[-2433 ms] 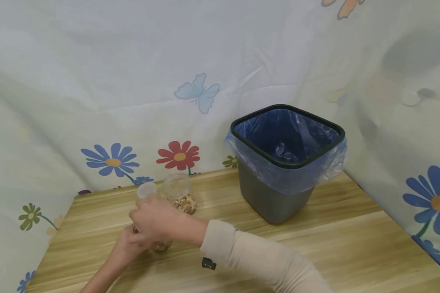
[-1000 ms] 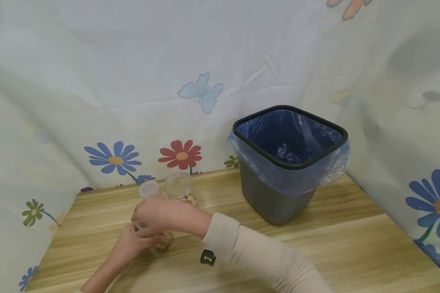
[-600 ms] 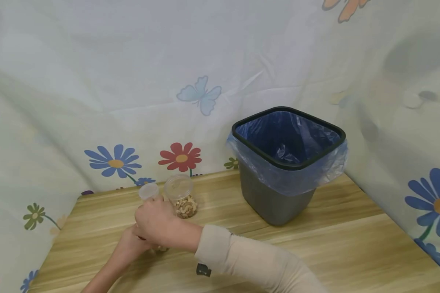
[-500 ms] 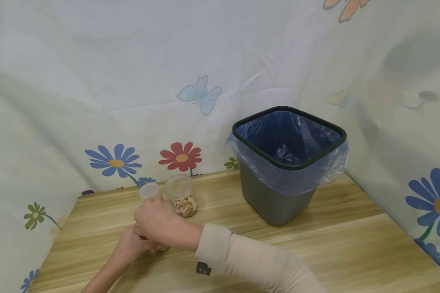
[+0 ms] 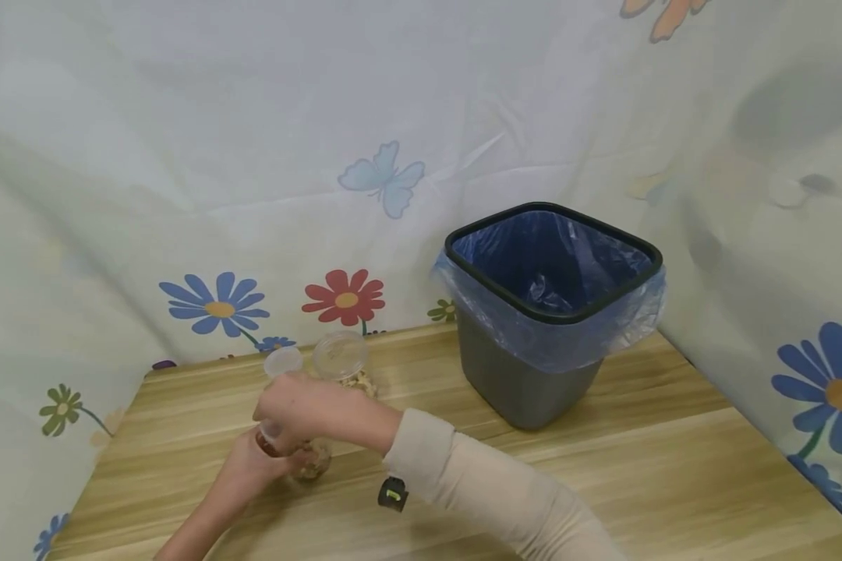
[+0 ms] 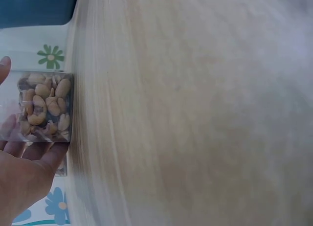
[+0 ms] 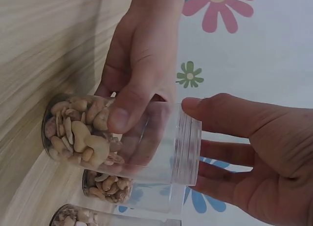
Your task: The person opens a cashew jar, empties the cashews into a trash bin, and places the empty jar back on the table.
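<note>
One clear cylindrical plastic jar (image 7: 105,152) of tan nuts (image 7: 80,133), upright on the yellowish wood-grain table (image 5: 638,467), might tip if the left hand (image 7: 146,64) gripping it slackens while the right hand (image 7: 264,160), holding its clear ribbed lid (image 7: 188,152), twists.

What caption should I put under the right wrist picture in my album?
Left hand holds a clear jar of nuts while the right hand grips its lid.

Grips low with the left hand (image 5: 251,466), wrapping its fingers (image 6: 51,157) opposite the thumb (image 7: 129,103) at the end of a bare forearm (image 5: 206,510); extends the sleeved right arm (image 5: 494,491) across to the left, curling the right hand (image 5: 295,407) just above, likewise opposing thumb and fingers.
</note>
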`<action>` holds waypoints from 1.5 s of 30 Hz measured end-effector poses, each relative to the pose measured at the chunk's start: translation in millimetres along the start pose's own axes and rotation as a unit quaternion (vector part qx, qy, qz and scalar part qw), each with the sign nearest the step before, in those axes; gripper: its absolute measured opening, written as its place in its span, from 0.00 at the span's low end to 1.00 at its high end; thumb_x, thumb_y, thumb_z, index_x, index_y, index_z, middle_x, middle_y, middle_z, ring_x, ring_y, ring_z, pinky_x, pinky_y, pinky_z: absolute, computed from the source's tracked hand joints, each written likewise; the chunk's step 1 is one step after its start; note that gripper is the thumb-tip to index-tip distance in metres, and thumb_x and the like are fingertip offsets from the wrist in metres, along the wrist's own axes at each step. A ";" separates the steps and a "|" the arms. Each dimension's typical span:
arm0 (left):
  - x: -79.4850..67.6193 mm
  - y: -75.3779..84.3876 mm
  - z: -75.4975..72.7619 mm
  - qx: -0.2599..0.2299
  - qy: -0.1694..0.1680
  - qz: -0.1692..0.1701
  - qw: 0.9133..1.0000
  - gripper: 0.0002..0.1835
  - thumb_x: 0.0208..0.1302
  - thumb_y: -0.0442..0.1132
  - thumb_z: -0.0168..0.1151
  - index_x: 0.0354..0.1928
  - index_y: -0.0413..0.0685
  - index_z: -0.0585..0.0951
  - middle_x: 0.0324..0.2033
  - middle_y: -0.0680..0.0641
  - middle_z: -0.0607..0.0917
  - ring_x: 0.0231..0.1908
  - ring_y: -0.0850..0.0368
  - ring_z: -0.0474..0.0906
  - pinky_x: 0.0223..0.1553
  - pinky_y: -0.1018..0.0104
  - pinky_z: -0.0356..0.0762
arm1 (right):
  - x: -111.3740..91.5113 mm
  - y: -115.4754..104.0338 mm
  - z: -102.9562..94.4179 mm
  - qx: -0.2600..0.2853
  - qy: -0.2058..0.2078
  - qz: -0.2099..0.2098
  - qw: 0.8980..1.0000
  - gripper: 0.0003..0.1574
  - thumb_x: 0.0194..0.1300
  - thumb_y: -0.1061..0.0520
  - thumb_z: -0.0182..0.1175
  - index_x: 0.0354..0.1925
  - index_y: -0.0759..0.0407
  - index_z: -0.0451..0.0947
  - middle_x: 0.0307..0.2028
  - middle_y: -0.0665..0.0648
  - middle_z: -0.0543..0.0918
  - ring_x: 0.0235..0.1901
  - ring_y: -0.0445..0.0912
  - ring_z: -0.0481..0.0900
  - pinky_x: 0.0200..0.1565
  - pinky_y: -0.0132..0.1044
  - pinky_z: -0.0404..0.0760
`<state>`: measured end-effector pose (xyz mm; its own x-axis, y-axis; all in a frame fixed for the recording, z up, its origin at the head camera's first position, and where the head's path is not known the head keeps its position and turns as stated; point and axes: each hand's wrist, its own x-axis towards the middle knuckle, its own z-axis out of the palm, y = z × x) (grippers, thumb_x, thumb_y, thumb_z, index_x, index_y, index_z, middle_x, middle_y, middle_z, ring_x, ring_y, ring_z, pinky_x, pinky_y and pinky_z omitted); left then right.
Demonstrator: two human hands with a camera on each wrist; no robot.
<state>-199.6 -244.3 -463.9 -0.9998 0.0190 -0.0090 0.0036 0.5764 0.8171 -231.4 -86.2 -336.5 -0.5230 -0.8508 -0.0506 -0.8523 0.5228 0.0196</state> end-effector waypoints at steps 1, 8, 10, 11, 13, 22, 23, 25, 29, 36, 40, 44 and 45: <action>0.2 0.5 0.1 -0.001 0.000 -0.001 1.000 0.30 0.47 0.47 0.84 0.48 0.39 0.81 0.41 0.46 0.87 0.38 0.59 0.81 0.39 0.66 0.79 | 0.3 1.5 -0.8 0.002 -0.004 -0.011 1.000 0.07 0.64 0.52 0.67 0.42 0.43 0.87 0.31 0.40 0.81 0.32 0.34 0.72 0.35 0.25 0.69; 0.7 3.7 0.3 -0.021 -0.012 -0.014 1.000 0.30 0.47 0.47 0.84 0.47 0.38 0.81 0.40 0.47 0.87 0.38 0.59 0.80 0.38 0.66 0.79 | 0.5 11.4 -7.9 0.052 -0.029 -0.050 0.997 0.20 0.62 0.52 0.71 0.54 0.46 0.86 0.45 0.39 0.86 0.44 0.31 0.78 0.43 0.20 0.73; 0.6 3.9 0.0 -0.016 -0.012 -0.017 1.000 0.31 0.47 0.48 0.84 0.48 0.37 0.81 0.40 0.47 0.87 0.38 0.59 0.80 0.38 0.66 0.79 | -0.1 12.9 -12.0 0.065 -0.036 -0.043 0.996 0.27 0.59 0.51 0.74 0.58 0.46 0.84 0.51 0.39 0.85 0.50 0.32 0.78 0.48 0.20 0.73; 0.5 4.0 -0.4 -0.011 -0.012 -0.018 1.000 0.31 0.47 0.48 0.84 0.48 0.37 0.81 0.40 0.47 0.87 0.39 0.59 0.80 0.38 0.66 0.79 | -0.4 13.5 -14.0 0.068 -0.038 -0.037 0.996 0.30 0.58 0.50 0.75 0.60 0.46 0.83 0.53 0.39 0.84 0.52 0.32 0.78 0.50 0.20 0.73; 0.5 3.6 -1.4 -0.010 -0.014 -0.022 1.000 0.32 0.47 0.48 0.84 0.49 0.37 0.80 0.41 0.46 0.87 0.40 0.58 0.81 0.39 0.65 0.79 | -2.0 14.9 -17.4 0.073 -0.035 -0.032 0.996 0.31 0.58 0.50 0.76 0.60 0.46 0.83 0.54 0.39 0.84 0.54 0.33 0.77 0.50 0.21 0.73; 2.5 1.3 -4.6 0.032 -0.011 -0.015 0.999 0.36 0.47 0.53 0.83 0.55 0.41 0.81 0.46 0.45 0.87 0.45 0.56 0.82 0.42 0.63 0.80 | -19.0 25.5 -24.2 0.080 0.001 -0.020 0.997 0.29 0.58 0.51 0.76 0.59 0.46 0.83 0.52 0.42 0.84 0.49 0.35 0.76 0.48 0.22 0.75; 2.5 1.0 -4.7 0.040 -0.010 -0.014 0.999 0.36 0.47 0.53 0.83 0.55 0.41 0.81 0.46 0.45 0.87 0.45 0.55 0.82 0.42 0.63 0.79 | -21.1 26.7 -24.1 0.079 0.007 -0.023 0.997 0.29 0.58 0.51 0.77 0.58 0.47 0.84 0.52 0.43 0.85 0.48 0.36 0.77 0.48 0.22 0.75; 2.4 0.2 -4.5 0.053 -0.006 -0.013 0.999 0.37 0.46 0.54 0.83 0.54 0.41 0.81 0.46 0.44 0.87 0.44 0.55 0.82 0.42 0.64 0.79 | -25.4 29.3 -23.2 0.074 0.016 -0.026 0.997 0.29 0.57 0.49 0.77 0.57 0.48 0.84 0.51 0.43 0.85 0.48 0.36 0.78 0.48 0.23 0.75; 3.0 -0.1 -4.0 0.034 -0.016 -0.009 0.999 0.39 0.47 0.52 0.83 0.62 0.46 0.80 0.53 0.41 0.85 0.49 0.55 0.80 0.44 0.66 0.78 | -33.8 35.4 -21.0 0.090 0.028 -0.025 0.995 0.29 0.56 0.49 0.78 0.56 0.50 0.84 0.50 0.46 0.85 0.46 0.37 0.78 0.46 0.23 0.76; 3.4 0.6 -2.4 -0.023 -0.034 0.008 0.999 0.37 0.50 0.48 0.82 0.64 0.59 0.79 0.60 0.46 0.83 0.47 0.61 0.78 0.43 0.70 0.78 | -48.3 49.3 -15.8 0.097 0.052 -0.014 0.994 0.28 0.56 0.46 0.77 0.55 0.49 0.85 0.48 0.45 0.85 0.45 0.37 0.77 0.45 0.24 0.74; 2.0 -0.2 -1.3 -0.058 -0.032 0.014 0.998 0.36 0.49 0.44 0.83 0.63 0.58 0.80 0.61 0.49 0.82 0.48 0.68 0.77 0.44 0.73 0.77 | -58.5 57.3 -7.4 0.095 0.068 -0.007 0.993 0.26 0.56 0.44 0.76 0.51 0.47 0.84 0.46 0.44 0.82 0.44 0.36 0.75 0.47 0.25 0.72; 1.2 -0.9 -0.2 -0.056 -0.023 0.027 0.998 0.35 0.48 0.44 0.83 0.62 0.57 0.81 0.60 0.48 0.83 0.46 0.70 0.77 0.44 0.74 0.77 | -69.6 66.9 11.1 0.134 0.060 0.023 0.989 0.26 0.56 0.43 0.76 0.50 0.50 0.80 0.44 0.45 0.78 0.42 0.36 0.74 0.45 0.25 0.74; 1.1 -1.2 0.0 -0.052 -0.022 0.029 0.998 0.35 0.48 0.44 0.83 0.62 0.57 0.81 0.60 0.48 0.83 0.46 0.70 0.77 0.44 0.74 0.77 | -72.4 69.1 16.1 0.148 0.055 0.033 0.987 0.27 0.56 0.43 0.76 0.49 0.51 0.78 0.44 0.45 0.77 0.41 0.37 0.74 0.44 0.25 0.74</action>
<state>-200.8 -245.0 -464.9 -0.9961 0.0866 0.0174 0.0575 0.4856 0.8723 -252.3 12.3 -347.6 -0.5885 -0.8069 0.0510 -0.7851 0.5552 -0.2746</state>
